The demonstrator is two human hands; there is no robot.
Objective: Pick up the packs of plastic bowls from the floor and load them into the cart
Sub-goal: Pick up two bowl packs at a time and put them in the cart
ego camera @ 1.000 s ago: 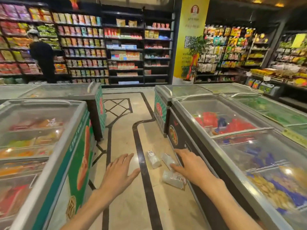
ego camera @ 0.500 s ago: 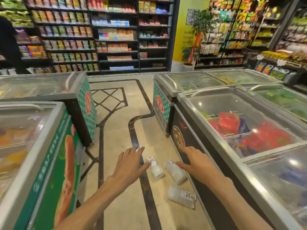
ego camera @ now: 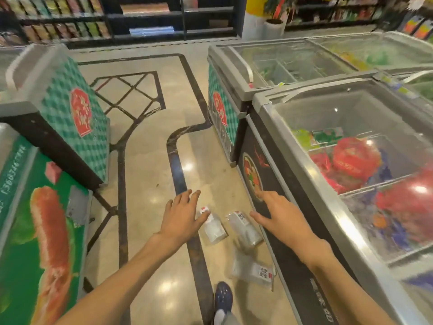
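Note:
Three clear packs of plastic bowls lie on the tan floor beside the right-hand freezer. One pack [ego camera: 213,227] lies just right of my left hand [ego camera: 181,218], whose thumb overlaps its top end. A second pack [ego camera: 246,228] lies below my right hand [ego camera: 280,215]. The third pack [ego camera: 254,269] lies nearer me, flat, with a label at its right end. Both hands reach forward above the packs with fingers spread, holding nothing. No cart is in view.
Chest freezers line both sides of the aisle: a black-fronted one [ego camera: 304,242] close on the right, green ones [ego camera: 70,118] on the left. My dark blue shoe [ego camera: 222,296] stands just behind the packs. Stocked shelves [ego camera: 140,19] close off the far end.
The view has tilted down and moved closer to the packs. Both hands have stayed stretched out above them, with the left thumb now over the left pack's end.

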